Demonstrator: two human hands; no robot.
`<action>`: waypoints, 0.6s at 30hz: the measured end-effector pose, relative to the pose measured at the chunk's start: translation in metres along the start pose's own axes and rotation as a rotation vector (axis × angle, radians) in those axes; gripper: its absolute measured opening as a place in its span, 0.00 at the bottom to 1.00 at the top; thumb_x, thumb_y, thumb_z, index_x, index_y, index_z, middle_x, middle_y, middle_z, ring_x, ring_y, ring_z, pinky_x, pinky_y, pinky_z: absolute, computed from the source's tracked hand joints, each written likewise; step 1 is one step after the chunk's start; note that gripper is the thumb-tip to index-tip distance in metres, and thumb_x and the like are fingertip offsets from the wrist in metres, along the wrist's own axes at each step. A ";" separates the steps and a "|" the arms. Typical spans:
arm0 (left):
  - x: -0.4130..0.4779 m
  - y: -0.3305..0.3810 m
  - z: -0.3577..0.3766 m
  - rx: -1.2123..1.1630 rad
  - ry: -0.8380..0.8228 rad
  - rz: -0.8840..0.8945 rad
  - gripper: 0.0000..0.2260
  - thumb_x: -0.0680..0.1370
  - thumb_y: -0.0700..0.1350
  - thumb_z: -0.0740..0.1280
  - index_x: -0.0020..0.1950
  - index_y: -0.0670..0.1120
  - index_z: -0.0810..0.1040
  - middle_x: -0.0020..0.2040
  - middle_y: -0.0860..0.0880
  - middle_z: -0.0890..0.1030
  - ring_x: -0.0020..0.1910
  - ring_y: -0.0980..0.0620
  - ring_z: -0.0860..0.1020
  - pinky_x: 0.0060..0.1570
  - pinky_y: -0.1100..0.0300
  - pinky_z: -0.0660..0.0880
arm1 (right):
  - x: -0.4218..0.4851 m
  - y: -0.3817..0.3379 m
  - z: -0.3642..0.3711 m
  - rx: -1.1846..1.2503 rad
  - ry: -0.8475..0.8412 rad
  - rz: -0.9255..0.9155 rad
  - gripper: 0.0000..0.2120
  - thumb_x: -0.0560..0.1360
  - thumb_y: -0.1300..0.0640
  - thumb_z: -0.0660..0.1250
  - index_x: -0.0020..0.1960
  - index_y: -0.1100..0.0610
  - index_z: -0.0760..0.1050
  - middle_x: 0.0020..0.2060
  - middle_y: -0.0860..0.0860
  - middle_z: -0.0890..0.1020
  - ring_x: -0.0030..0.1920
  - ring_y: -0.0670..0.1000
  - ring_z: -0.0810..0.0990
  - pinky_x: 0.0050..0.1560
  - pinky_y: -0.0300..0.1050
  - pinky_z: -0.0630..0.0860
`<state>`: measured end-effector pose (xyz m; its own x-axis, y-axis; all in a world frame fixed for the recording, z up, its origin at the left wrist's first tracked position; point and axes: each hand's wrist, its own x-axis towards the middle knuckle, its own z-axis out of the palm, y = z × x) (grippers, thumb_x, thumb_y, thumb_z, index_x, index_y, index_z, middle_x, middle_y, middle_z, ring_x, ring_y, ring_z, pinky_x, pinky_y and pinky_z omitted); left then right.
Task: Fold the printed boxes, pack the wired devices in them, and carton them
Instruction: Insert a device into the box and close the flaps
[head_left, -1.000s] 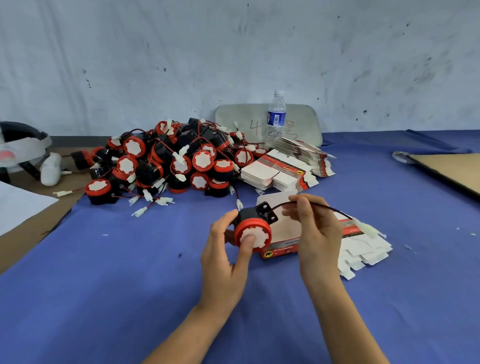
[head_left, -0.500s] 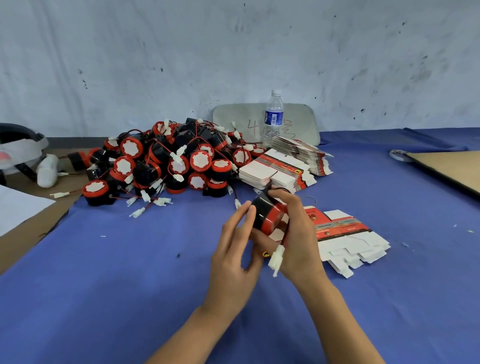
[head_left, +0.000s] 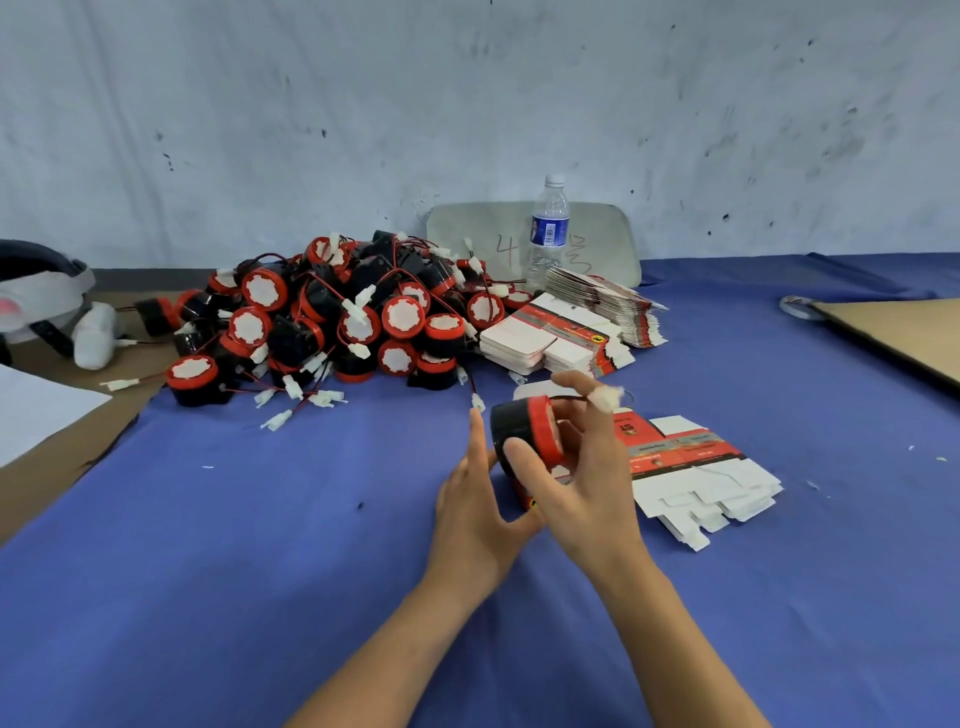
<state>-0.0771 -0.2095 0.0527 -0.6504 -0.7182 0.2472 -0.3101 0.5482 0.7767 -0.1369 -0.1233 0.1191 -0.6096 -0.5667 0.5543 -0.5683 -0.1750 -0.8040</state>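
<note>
Risk of lead unwinding: wired device (head_left: 524, 436), held on the near side of the device pile (head_left: 332, 322), is pinched between thumb and spread fingers of the right hand (head_left: 587, 493); left hand (head_left: 475, 499), fingers straight, stands just beside the device's black body. White connector (head_left: 607, 399) rides loosely on a right fingertip and may slip off, letting the lead spring loose or snag the flat printed boxes (head_left: 691, 457) lying nearer than the pile.
</note>
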 end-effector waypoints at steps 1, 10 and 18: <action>0.000 0.001 0.001 0.008 0.034 -0.022 0.39 0.65 0.65 0.65 0.74 0.53 0.62 0.58 0.58 0.78 0.58 0.57 0.76 0.58 0.54 0.75 | -0.001 0.000 0.001 0.033 -0.018 0.007 0.20 0.66 0.45 0.65 0.56 0.38 0.66 0.52 0.49 0.78 0.54 0.54 0.78 0.53 0.50 0.77; -0.004 0.010 -0.007 -0.077 0.038 -0.075 0.25 0.68 0.57 0.71 0.61 0.49 0.72 0.51 0.55 0.69 0.52 0.52 0.73 0.49 0.60 0.73 | -0.004 0.005 0.008 -0.004 0.206 -0.033 0.18 0.66 0.47 0.69 0.54 0.46 0.71 0.45 0.42 0.79 0.47 0.43 0.79 0.46 0.32 0.73; -0.005 0.010 -0.008 -0.121 0.038 -0.070 0.21 0.69 0.50 0.76 0.57 0.51 0.69 0.52 0.54 0.68 0.41 0.59 0.72 0.40 0.62 0.72 | 0.005 0.031 -0.002 -0.203 0.176 0.199 0.18 0.70 0.54 0.74 0.58 0.49 0.74 0.49 0.43 0.79 0.51 0.46 0.77 0.49 0.34 0.71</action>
<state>-0.0718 -0.2042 0.0633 -0.6028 -0.7697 0.2104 -0.2660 0.4424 0.8564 -0.1590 -0.1295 0.0971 -0.7956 -0.4232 0.4336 -0.5163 0.0989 -0.8507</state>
